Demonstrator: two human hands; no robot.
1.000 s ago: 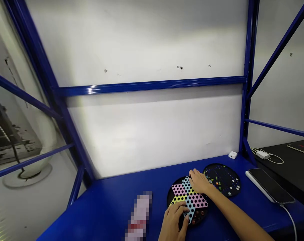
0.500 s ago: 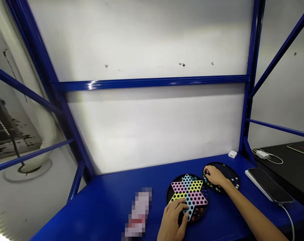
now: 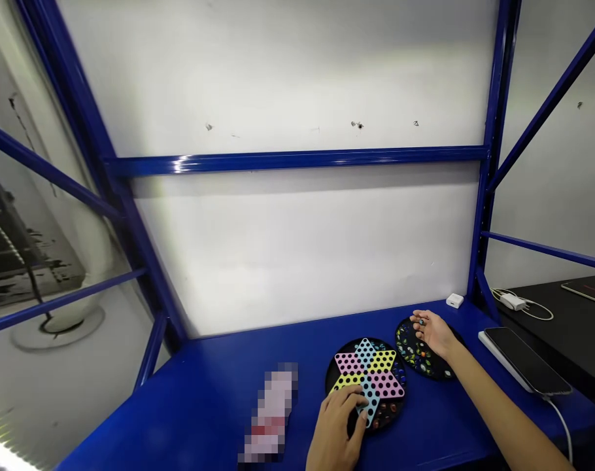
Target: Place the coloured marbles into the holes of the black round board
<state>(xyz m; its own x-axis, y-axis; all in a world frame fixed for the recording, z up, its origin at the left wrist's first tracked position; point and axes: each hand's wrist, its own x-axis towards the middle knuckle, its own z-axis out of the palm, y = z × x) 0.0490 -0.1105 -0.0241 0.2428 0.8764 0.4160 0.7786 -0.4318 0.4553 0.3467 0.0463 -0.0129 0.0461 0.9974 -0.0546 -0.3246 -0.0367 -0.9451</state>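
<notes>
Toward five o'clock in the view, a round Chinese checkers board sits on the blue tabletop, with a round black tray just beside it at two o'clock. Hardly any room parts their rims; toward nine o'clock, past a blurred-out pale item, a broad stretch of tabletop reaches to the blue frame. At the board's seven o'clock edge the left hand rests loosely bent, thumb well apart from the fingers. Over the tray is the right hand, fingers curled and thumb close, pinching one small dark marble.

Six points make the star: two pink, two yellow, two blue (the left hand partly covers the lower-left yellow one). One phone lies on one white box near three o'clock of the board; one small white case sits between one and two. Loose tray pieces are too small to count.
</notes>
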